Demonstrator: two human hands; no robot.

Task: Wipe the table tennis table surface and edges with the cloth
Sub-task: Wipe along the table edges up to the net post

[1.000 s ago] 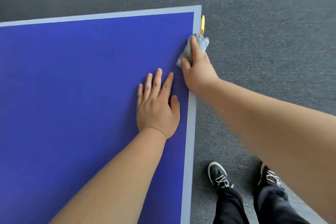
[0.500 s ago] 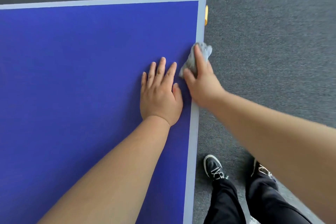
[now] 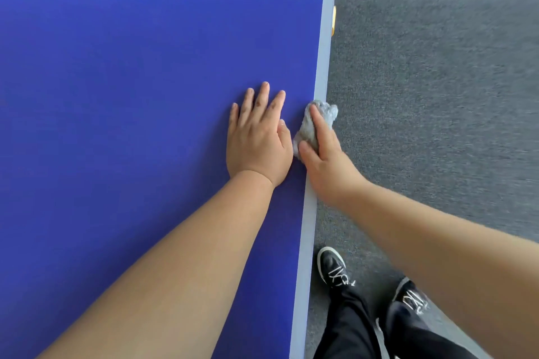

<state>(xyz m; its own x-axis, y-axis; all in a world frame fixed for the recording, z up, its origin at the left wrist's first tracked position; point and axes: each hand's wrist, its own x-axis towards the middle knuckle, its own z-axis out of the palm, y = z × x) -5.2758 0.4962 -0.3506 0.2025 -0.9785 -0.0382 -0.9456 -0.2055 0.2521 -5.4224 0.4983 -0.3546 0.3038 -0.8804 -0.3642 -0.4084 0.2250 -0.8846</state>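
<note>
The blue table tennis table [image 3: 131,125] fills the left of the view, with a pale border line [image 3: 320,61] along its right side and far end. A crumpled grey cloth [image 3: 309,128] sits on that right border. My right hand [image 3: 323,160] grips the cloth, thumb on the table side and fingers wrapped over the edge. My left hand [image 3: 258,137] lies flat on the blue surface just left of the cloth, fingers straight and spread.
A small yellow fitting [image 3: 333,20] sticks out from the table's side near the far right corner. Grey carpet [image 3: 437,96] surrounds the table. My two black shoes [image 3: 332,269] stand close to the table's right edge.
My right hand has slid the cloth along the right border toward me, away from the far corner. My left hand stays flat on the surface, now right beside the cloth.
</note>
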